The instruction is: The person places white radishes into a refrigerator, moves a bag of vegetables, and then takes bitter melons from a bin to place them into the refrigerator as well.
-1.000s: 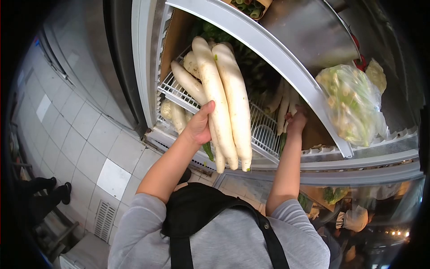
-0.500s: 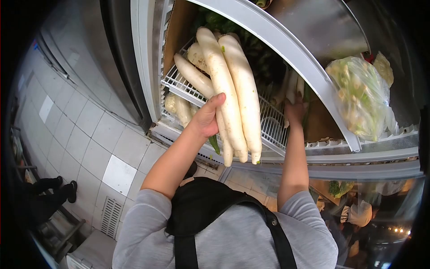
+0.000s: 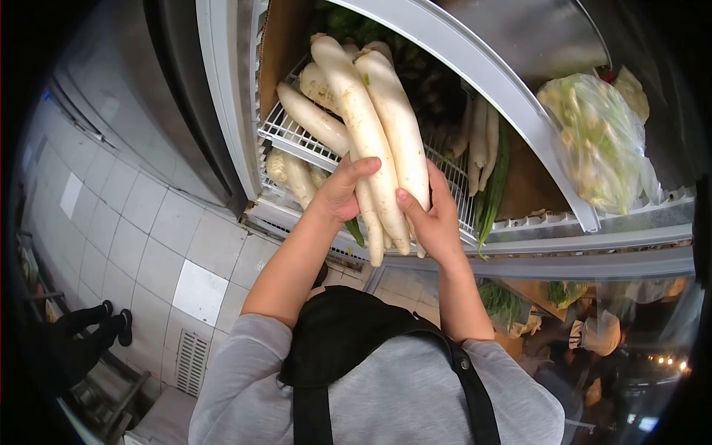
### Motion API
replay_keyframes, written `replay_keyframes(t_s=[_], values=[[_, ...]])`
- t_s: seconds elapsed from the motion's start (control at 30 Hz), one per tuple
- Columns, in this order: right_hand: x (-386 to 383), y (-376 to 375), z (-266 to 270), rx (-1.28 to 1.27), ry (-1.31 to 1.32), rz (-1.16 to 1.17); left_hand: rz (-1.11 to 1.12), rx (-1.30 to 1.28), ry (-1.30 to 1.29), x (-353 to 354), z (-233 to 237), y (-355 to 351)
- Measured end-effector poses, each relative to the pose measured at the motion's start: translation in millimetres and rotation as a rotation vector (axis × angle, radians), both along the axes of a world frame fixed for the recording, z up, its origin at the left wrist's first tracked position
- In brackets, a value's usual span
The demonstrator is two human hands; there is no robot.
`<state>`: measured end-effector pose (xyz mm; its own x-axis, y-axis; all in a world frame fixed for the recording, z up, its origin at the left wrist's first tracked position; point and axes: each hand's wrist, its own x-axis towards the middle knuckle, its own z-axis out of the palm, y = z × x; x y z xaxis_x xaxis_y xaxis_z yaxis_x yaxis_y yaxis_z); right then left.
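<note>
A bunch of long white daikon radishes (image 3: 363, 111) slants out of the open fridge toward me, held between my two hands. My left hand (image 3: 343, 191) grips the bunch from the left, thumb on top. On the other side, my right hand (image 3: 436, 219) is wrapped around the lower part, its thumb across a radish and its other fingers mostly hidden. Another daikon (image 3: 313, 119) rests on the white wire shelf (image 3: 297, 141) behind them. Slimmer pale radishes (image 3: 480, 141) and a long green vegetable (image 3: 495, 185) lie at the shelf's right.
The curved fridge frame (image 3: 512, 89) arches over the opening. A clear bag of vegetables (image 3: 593, 141) sits to its right. A glass panel (image 3: 564, 341) is at lower right. Dark-clothed legs of another person (image 3: 81, 334) show at the left, on the tiled floor (image 3: 159, 245).
My right hand has left the slim radishes at the shelf's right and taken hold of the daikon bunch. My left hand keeps its grip. The view has shifted slightly.
</note>
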<state>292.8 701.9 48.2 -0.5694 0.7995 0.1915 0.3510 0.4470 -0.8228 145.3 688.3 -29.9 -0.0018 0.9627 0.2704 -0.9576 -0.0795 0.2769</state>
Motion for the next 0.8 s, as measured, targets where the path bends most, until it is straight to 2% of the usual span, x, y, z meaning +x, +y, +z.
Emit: replay_keyframes(t_s=[0.13, 0.23, 0.27, 0.47, 0.53, 0.67, 0.7, 0.8], values=[[-1.1, -4.3, -4.9, -0.216, 0.246, -0.051, 0.018, -0.016, 0.030, -2.0, -1.4, -3.9], [4.2, -3.8, 3.1, -0.548, 0.442, -0.113, 0.002, -0.017, 0.045, -4.2, 1.2, -5.3], [12.4, 3.1, -3.2, -0.551, 0.469, -0.174, -0.009, -0.014, 0.055, -5.0, 1.5, -5.1], [63.5, 51.3, 4.2, -0.259, 0.368, -0.443, -0.001, -0.045, 0.077, -7.5, 2.3, -5.2], [83.2, 80.2, -0.3, -0.072, 0.290, -0.573, 0.002, -0.075, 0.080, -7.9, 4.3, -5.2], [97.7, 101.5, 2.0, 0.110, 0.183, -0.618, 0.025, -0.105, 0.124, -8.6, 4.7, -3.7], [101.0, 101.4, -0.8, 0.091, 0.131, -0.615, 0.031, -0.111, 0.138, -8.9, 4.7, -3.6], [93.4, 98.8, -23.4, 0.013, 0.271, -0.532, 0.064, -0.119, 0.231, -9.9, 7.9, -6.4]])
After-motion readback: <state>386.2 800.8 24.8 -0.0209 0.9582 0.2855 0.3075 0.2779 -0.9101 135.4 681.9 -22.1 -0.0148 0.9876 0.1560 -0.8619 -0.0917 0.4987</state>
